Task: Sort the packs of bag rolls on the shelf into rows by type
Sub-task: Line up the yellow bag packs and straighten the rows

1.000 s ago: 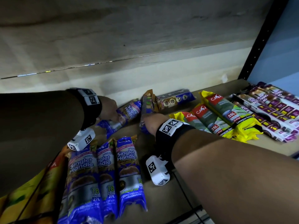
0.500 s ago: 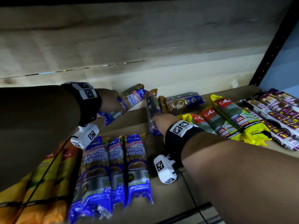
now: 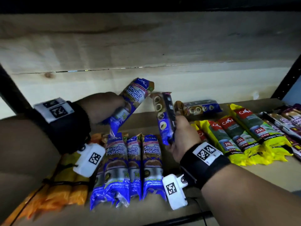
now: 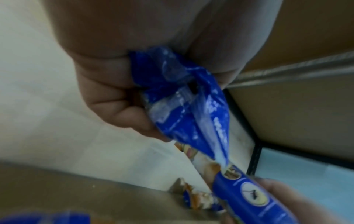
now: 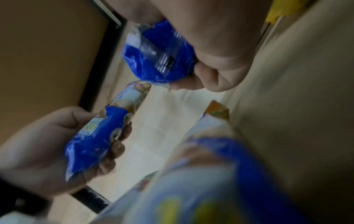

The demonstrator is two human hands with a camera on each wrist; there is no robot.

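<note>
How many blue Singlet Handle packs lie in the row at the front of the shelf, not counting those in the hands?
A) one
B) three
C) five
B: three blue Singlet Handle packs lie side by side in front, while the left hand holds another above them.

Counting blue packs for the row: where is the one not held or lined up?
In the head view, the loose blue pack lies on its side at the shelf's back, right of the right hand.

A blue plastic Singlet Handle pack (image 3: pixel 130 105) tilts in the air over the shelf's middle, beside a blue pack turned back-side out (image 3: pixel 165 118). Three blue Singlet Handle packs (image 3: pixel 135 167) lie side by side near the front edge; yellow 25L packs (image 3: pixel 241 136) rightward.
</note>
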